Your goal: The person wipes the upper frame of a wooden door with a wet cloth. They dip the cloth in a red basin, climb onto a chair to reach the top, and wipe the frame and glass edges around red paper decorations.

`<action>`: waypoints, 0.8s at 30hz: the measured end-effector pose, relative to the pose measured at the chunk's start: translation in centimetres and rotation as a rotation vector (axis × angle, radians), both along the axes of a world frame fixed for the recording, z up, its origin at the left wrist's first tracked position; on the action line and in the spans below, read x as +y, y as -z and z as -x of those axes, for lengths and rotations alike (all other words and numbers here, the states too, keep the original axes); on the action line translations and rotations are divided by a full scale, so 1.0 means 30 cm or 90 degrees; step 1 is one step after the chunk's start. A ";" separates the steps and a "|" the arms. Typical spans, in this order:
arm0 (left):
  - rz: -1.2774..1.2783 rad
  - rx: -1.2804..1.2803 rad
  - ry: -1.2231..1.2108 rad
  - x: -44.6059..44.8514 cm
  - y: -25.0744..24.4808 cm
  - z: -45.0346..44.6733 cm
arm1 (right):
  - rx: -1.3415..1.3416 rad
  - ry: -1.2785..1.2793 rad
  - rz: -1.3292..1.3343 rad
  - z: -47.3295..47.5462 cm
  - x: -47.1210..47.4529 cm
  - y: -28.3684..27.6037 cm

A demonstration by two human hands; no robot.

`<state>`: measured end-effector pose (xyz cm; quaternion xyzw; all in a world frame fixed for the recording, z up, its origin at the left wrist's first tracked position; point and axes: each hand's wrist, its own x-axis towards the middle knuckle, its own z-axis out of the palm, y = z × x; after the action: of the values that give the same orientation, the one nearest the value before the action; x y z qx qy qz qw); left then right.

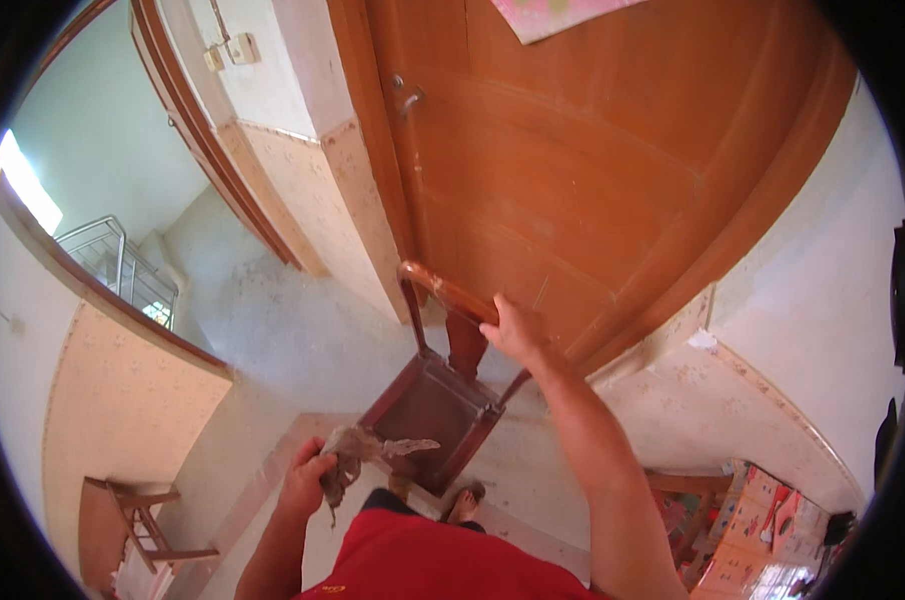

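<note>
A dark wooden chair (431,409) stands on the floor in front of me, its backrest towards a brown door. My right hand (520,328) grips the right part of the curved top rail (445,285) of the backrest. In my left hand (306,474) is a crumpled, greyish-brown rag (351,454), which hangs loose near the front left edge of the chair seat. One end of the rag reaches out over the seat in the picture; whether it touches the wood I cannot tell.
Beyond the chair is the brown wooden door (550,150) with a metal handle. At the left, a doorway gives onto a metal stair railing (118,247). A small wooden stool (141,521) lies lower left. A table with a patterned cover (752,525) stands lower right.
</note>
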<state>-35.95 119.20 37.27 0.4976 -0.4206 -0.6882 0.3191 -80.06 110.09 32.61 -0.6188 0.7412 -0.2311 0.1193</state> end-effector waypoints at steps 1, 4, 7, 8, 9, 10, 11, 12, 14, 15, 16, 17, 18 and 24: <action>0.006 0.015 0.015 0.010 -0.018 0.022 | -0.001 -0.019 -0.027 0.007 -0.008 -0.042; 0.011 0.027 -0.040 0.052 -0.035 0.052 | 0.003 -0.041 -0.050 0.029 -0.032 -0.068; 0.046 0.036 -0.085 0.076 -0.009 0.006 | 0.008 -0.038 -0.047 0.045 -0.030 -0.044; 0.063 0.017 -0.082 0.085 -0.001 -0.038 | 0.007 -0.034 -0.041 0.050 -0.034 -0.038; 0.080 0.019 -0.100 0.097 -0.026 -0.057 | -0.007 -0.016 -0.045 0.049 -0.034 -0.035; 0.096 0.020 -0.116 0.094 -0.060 -0.073 | -0.021 0.004 -0.050 0.049 -0.034 -0.033; 0.106 0.018 -0.134 0.108 -0.102 -0.092 | -0.037 0.021 -0.062 0.041 -0.021 -0.019; 0.118 0.046 -0.161 0.108 -0.143 -0.107 | -0.061 0.040 -0.077 0.045 -0.019 -0.009; 0.156 0.073 -0.205 0.089 -0.271 -0.112 | -0.051 0.052 -0.099 0.027 -0.016 -0.024; 0.192 0.075 -0.209 0.062 -0.274 -0.177 | -0.048 0.061 -0.104 0.021 -0.019 -0.047; 0.223 0.073 -0.214 0.033 -0.301 -0.204 | -0.053 0.059 -0.126 0.020 -0.016 -0.070; 0.254 0.070 -0.216 -0.001 -0.337 -0.222 | -0.056 0.058 -0.127 0.013 -0.017 -0.076; 0.264 0.064 -0.223 -0.035 -0.383 -0.217 | -0.055 0.060 -0.128 0.016 -0.016 -0.074; 0.312 0.041 -0.166 -0.427 -0.313 -0.155 | -0.094 0.062 -0.123 0.014 -0.034 -0.107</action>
<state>-31.31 106.40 46.65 0.4334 -0.4962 -0.5348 0.5291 -80.47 109.08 35.83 -0.5490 0.7783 -0.2096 0.2213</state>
